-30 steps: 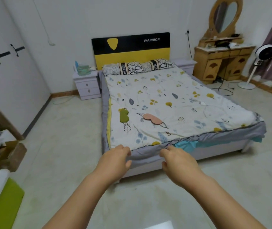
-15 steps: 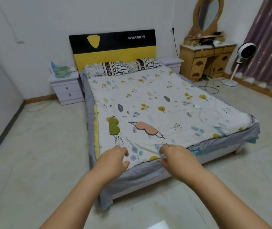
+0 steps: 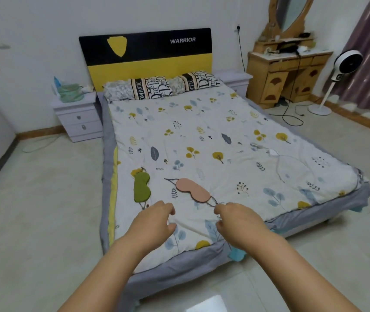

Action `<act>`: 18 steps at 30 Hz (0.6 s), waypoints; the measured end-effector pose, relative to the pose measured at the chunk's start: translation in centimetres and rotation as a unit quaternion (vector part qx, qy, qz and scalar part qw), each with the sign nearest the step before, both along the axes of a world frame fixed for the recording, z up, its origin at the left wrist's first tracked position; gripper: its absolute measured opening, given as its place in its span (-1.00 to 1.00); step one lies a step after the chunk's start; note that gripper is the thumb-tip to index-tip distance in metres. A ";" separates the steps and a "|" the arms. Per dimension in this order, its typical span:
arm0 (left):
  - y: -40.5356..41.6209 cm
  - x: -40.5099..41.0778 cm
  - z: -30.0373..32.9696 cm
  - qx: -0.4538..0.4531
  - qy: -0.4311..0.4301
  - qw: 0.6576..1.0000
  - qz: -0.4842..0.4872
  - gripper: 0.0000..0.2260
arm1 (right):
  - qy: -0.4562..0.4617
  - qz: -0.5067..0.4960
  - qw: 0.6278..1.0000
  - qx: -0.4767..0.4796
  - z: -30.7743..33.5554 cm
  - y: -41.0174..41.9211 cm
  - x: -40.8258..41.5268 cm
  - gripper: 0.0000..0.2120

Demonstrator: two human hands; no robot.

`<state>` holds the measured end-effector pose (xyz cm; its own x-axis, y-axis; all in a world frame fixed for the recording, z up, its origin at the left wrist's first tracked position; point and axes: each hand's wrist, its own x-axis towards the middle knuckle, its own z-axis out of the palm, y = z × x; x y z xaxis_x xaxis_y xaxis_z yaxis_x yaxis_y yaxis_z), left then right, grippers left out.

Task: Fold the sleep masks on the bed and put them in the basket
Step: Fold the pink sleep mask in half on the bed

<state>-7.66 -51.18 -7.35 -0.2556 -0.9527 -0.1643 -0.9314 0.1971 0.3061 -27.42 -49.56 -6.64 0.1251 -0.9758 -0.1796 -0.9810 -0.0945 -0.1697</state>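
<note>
Compared with a second ago, the person is now closer to the bed (image 3: 269, 167), and both hands are over the quilt near its foot instead of in front of the edge. The room at the left, which showed a wardrobe and some boxes, is gone from the view, so the head has turned toward the bed. The left hand (image 3: 151, 224) hovers just below the green sleep mask (image 3: 142, 187), with the fingers loosely curled and open, holding nothing. The right hand (image 3: 239, 221) is also empty and half open; its fingertips are very near the thin strap at the lower end of the pink sleep mask (image 3: 192, 189), but I cannot tell if they touch it. Both masks lie flat and unfolded on the quilt, side by side and a little apart, the green one near the left edge of the bed. I judge that the approach is almost finished and the first grasp comes next, probably on the pink mask. No fold is made yet. The basket is not visible in this view, so the person will need to find it later.
</note>
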 end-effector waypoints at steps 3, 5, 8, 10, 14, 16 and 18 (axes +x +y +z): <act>-3.1 -1.9 0.0 0.009 0.001 1.000 0.006 -0.69 | 0.002 0.009 1.000 0.010 -0.3 -3.6 -1.6 -0.72; -4.6 -2.7 -0.4 0.018 0.004 1.000 0.014 -0.69 | 0.006 0.019 1.000 0.017 -0.7 -5.7 -2.4 -0.74; -6.7 -3.2 -1.2 0.040 -0.005 0.999 0.020 -0.68 | 0.009 0.023 0.999 0.037 -1.6 -8.2 -2.9 -0.73; -8.3 -3.3 -2.0 0.051 -0.014 0.998 0.020 -0.68 | 0.005 0.020 0.998 0.057 -2.4 -9.8 -3.1 -0.72; -12.1 -3.5 -3.4 0.066 -0.015 0.998 0.013 -0.68 | 0.008 0.014 0.996 0.084 -3.7 -13.1 -3.2 -0.74; -14.4 -3.5 -4.1 0.078 -0.015 0.997 0.003 -0.67 | 0.008 0.008 0.995 0.096 -4.2 -14.9 -3.1 -0.82; -16.6 -3.4 -4.9 0.089 -0.016 0.996 -0.008 -0.67 | 0.004 0.001 0.995 0.104 -4.6 -16.6 -3.0 -0.92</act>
